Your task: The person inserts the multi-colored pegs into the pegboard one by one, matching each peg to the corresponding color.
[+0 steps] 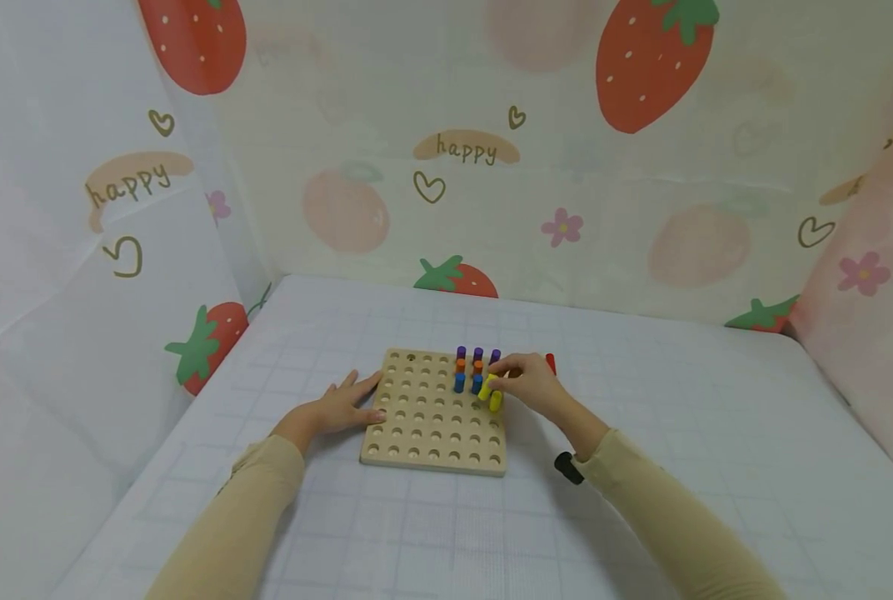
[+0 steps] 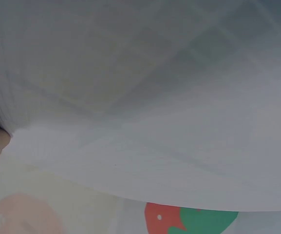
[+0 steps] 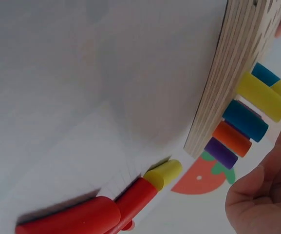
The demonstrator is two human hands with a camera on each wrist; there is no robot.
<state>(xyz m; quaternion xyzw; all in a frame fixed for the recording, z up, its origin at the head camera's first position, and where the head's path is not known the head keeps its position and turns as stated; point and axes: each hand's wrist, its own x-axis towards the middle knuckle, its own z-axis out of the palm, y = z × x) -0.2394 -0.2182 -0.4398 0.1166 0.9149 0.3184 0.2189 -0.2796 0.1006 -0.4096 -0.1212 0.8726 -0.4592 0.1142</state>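
A wooden pegboard [image 1: 416,433] with rows of round holes lies on the table. My left hand [image 1: 334,408] rests at its left edge, fingers spread and thumb over the rim. Between thumb and fingers, my right hand [image 1: 531,385] pinches a yellow peg [image 1: 487,387], tilted above the board's right side. Just beside it, another yellow peg [image 3: 262,96] stands upright in the right-hand column. Behind these stand blue pegs [image 1: 459,383], orange pegs [image 1: 461,366] and purple pegs [image 1: 461,352], partly hidden by the right hand in the head view.
Several red pegs [image 3: 72,219] and a yellow peg [image 3: 164,173] lie on the table to the right of the board. A small black object [image 1: 569,468] shows beside the right sleeve. Printed cloth [image 1: 551,167] hangs behind and beside the table.
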